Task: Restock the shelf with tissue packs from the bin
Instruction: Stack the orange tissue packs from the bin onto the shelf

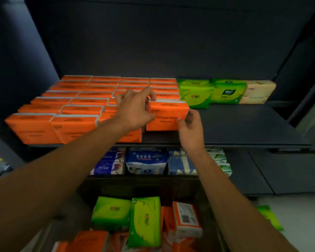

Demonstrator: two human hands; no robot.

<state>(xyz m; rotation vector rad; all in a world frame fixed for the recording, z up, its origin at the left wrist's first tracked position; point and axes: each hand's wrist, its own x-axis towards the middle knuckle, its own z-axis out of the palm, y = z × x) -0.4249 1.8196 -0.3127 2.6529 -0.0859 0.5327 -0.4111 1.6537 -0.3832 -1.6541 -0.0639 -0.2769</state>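
up on the top shelf (pixel 244 124), your left hand (pixel 135 108) and right hand (pixel 190 128) both have hold of one orange pack (pixel 166 115), which stands on its long edge at the right end of the orange rows. your left fingers curl over its top left corner with the thumb on the front face; your right hand pinches the lower right corner between thumb and fingertips. the pack sits a little back from the shelf's front edge, touching or just beside the neighbouring orange packs (pixel 75 124) on its left; your left hand hides that seam, so you cannot tell which. those orange packs fill the left half of the shelf in several rows running to the back wall. to the pack's right the shelf is bare dark board. behind it to the right, against the back wall, stand two green packs (pixel 195 93) and a cream pack (pixel 256 91) side by side, well apart from your right hand. below, the lower shelf (pixel 247 171) carries blue packs (pixel 145 160) and some white and green ones, partly hidden by your right wrist. nearest you, the bin (pixel 144 190) holds two green packs lying on top and more orange ones, one turned to show a barcode (pixel 186 219). on the floor to the right lies another green pack (pixel 270 217).
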